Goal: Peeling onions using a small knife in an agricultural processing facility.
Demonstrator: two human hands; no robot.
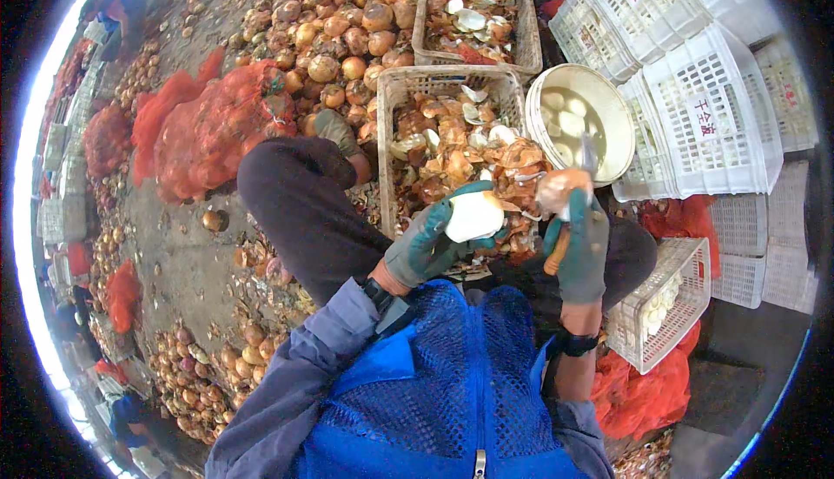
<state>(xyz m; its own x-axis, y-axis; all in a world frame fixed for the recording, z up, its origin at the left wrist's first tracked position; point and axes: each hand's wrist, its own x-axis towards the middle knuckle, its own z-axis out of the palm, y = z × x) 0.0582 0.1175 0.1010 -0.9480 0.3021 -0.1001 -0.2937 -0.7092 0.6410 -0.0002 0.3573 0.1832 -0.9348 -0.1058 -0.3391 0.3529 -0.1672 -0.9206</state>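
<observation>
In my gloved left hand sits a white peeled onion, with a bit of brown skin at its upper edge. My right hand, also gloved, is closed round a knife with an orange-brown handle. Its blade points up, away from me, over the rim of the bucket. At the right fingers is a blurred pinkish-brown patch; bare fingers or peel, I cannot tell. Both hands are above a crate heaped with onion skins and scraps.
A white bucket holds peeled onions in cloudy water. Beyond the crate stands another scrap crate. Unpeeled onions and red mesh sacks lie at left. White crates are stacked right; a small crate holds pale pieces.
</observation>
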